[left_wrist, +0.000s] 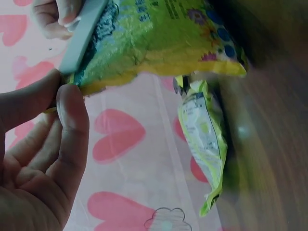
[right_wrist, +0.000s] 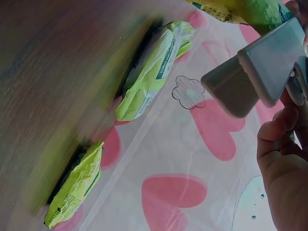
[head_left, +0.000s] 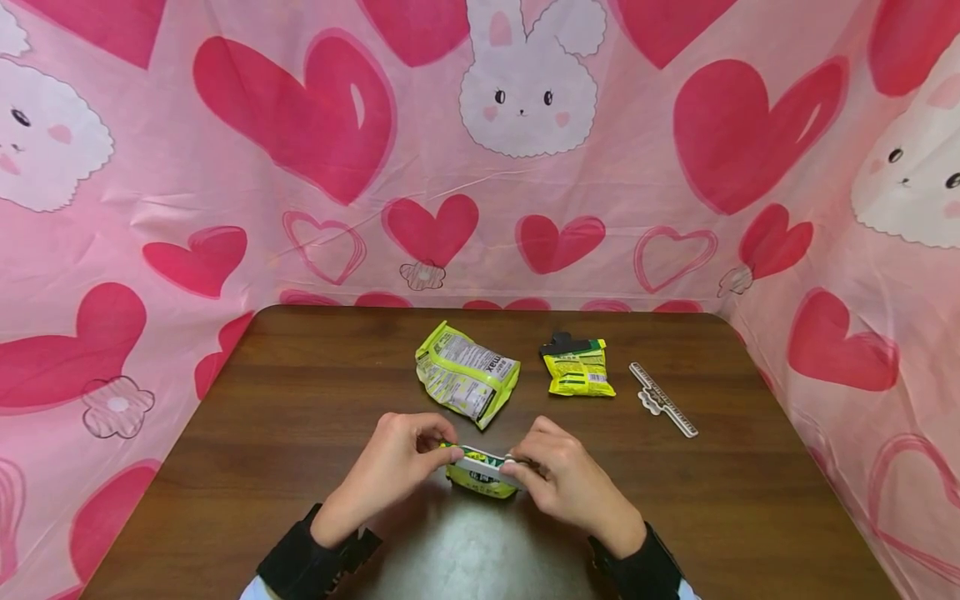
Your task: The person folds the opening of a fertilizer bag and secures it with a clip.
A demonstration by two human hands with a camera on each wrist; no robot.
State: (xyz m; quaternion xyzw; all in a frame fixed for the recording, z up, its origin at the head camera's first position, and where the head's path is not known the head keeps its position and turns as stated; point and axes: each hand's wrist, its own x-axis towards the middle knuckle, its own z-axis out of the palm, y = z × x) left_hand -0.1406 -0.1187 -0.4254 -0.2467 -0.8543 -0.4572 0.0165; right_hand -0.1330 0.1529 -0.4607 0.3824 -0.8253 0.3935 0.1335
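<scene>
A small yellow-green snack bag (head_left: 482, 486) stands upright on the table between the two hands. Along its top edge lies a pale grey bag clip (head_left: 480, 468). My left hand (head_left: 397, 458) pinches the bag's top corner between thumb and finger, right at one end of the clip. The other end of the clip is held by my right hand (head_left: 562, 477), thumb on the near side. In the right wrist view, the clip's flat bars (right_wrist: 272, 62) stand spread apart at that end. Colourful flowers and blue dots show on the bag's front (left_wrist: 163, 38) in the left wrist view.
Behind the hands lies a larger green and grey bag (head_left: 465, 375). A small yellow bag (head_left: 581, 372) with a black clip (head_left: 567, 343) across its top is to the right. Further right rests a white ruler-marked clip (head_left: 663, 400). A pink heart-patterned cloth (head_left: 480, 250) hangs around the table.
</scene>
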